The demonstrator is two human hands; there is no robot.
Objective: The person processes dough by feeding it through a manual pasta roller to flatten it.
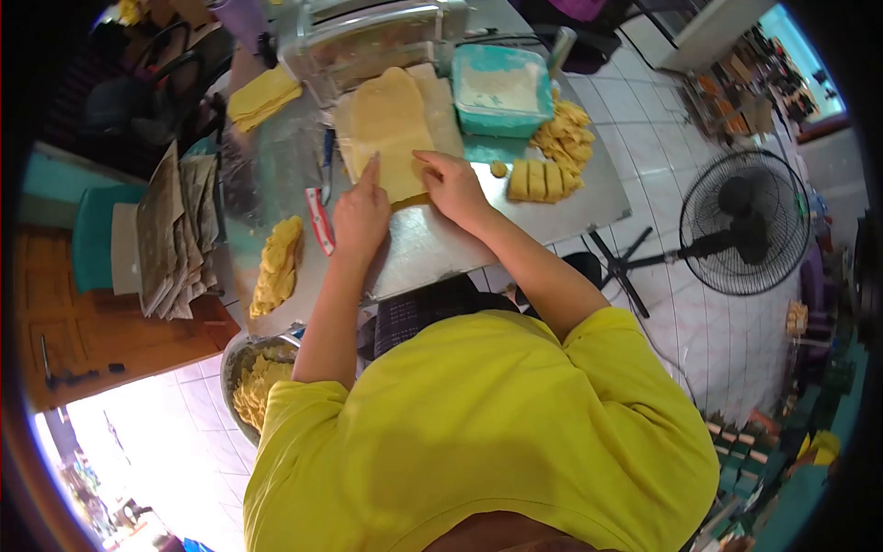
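Note:
A long, flat yellow dough sheet (395,110) lies in front of the metal roller machine (377,32), with its near end towards me. My left hand (361,213) is at the near left edge of the sheet, index finger stretched over the dough and the other fingers curled. At the near right edge is my right hand (453,189), its index finger pointing inward across the dough and the rest bent under. Both hands appear closed on the sheet's sides, though the lower fingers are partly hidden. Left of my left hand lies a red-and-white handled tool (319,221).
A turquoise tub of white powder (501,89) stands right of the sheet, near cut dough blocks (543,180) and a dough pile (563,136). Stacked yellow sheets (264,97) and a dough lump (277,267) lie left. A dough bowl (241,386) and fan (745,221) flank the table.

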